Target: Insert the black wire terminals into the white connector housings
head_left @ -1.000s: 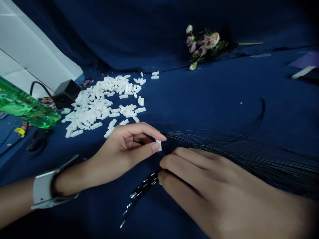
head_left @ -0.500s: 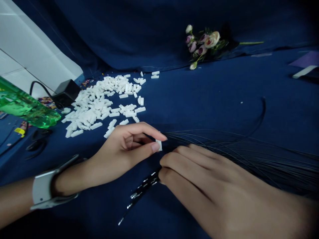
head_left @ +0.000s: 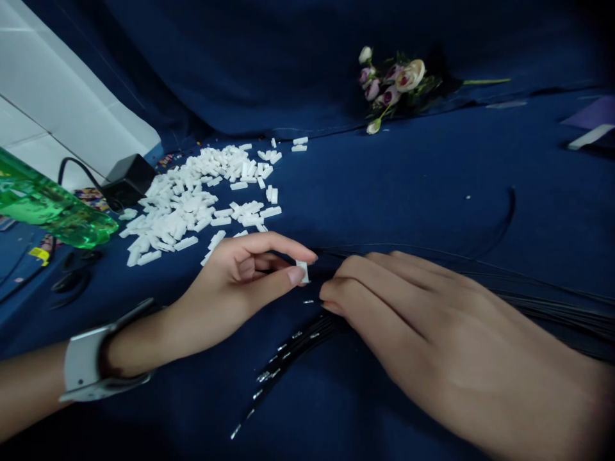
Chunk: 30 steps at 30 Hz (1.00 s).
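Observation:
My left hand point(head_left: 245, 285) pinches a small white connector housing point(head_left: 302, 271) between thumb and forefinger. Just to its right, my right hand point(head_left: 423, 326) is closed, thumb against fingers, over black wires point(head_left: 327, 328). A single wire's metal terminal point(head_left: 308, 301) pokes out past the right fingertips, close below the housing but apart from it. The other wire ends, tipped with shiny metal terminals point(head_left: 263, 376), fan down to the left below both hands. Beyond the right hand, the bundle's long tails run off to the right. The grip inside the right fingers is partly hidden.
White connector housings point(head_left: 177, 205) lie heaped on the blue cloth point(head_left: 384, 186) behind the left hand. At left are a green bottle point(head_left: 52, 202), a black power adapter point(head_left: 127, 179) and cables. Artificial flowers point(head_left: 391, 86) lie at the back, with a purple item point(head_left: 590, 114) far right.
My right hand has shifted right and slightly up, and one terminal now sticks out from its fingertips. The other wire ends spread below. My left hand with the housing moved slightly up-left.

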### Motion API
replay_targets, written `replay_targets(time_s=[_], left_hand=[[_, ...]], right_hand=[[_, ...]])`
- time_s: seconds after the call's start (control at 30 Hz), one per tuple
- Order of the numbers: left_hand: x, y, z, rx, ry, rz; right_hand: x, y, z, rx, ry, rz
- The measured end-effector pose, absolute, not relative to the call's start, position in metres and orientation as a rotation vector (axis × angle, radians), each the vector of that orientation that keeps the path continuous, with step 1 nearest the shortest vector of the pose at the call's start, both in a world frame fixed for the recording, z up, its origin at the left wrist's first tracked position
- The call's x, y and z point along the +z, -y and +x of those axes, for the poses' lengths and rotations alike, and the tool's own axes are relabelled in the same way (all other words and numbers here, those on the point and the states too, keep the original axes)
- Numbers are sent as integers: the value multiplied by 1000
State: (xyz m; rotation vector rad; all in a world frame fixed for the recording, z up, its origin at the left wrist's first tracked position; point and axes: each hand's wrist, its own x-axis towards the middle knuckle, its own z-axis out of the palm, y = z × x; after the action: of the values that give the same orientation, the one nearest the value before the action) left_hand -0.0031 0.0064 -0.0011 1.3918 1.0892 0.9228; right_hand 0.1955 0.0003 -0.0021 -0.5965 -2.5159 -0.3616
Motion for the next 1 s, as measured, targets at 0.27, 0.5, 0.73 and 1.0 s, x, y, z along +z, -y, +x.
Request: replay_targets(time_s=[0.27,0.5,0.73,1.0], left_hand=[[-1,-6,-5,952,-1096,1321],[-3,-6,-8,952,-1029,1375],[-2,-7,-7,906,-1046,1414],[1,-5,-4,871,-1082,1464]], right_hand=[[-1,-3,199,-459,2541,-623],[-1,-4,198,-472,2547,-689],[-1,-3,197,-465,2515,-672],[-1,-3,199,-446,2508,-656]])
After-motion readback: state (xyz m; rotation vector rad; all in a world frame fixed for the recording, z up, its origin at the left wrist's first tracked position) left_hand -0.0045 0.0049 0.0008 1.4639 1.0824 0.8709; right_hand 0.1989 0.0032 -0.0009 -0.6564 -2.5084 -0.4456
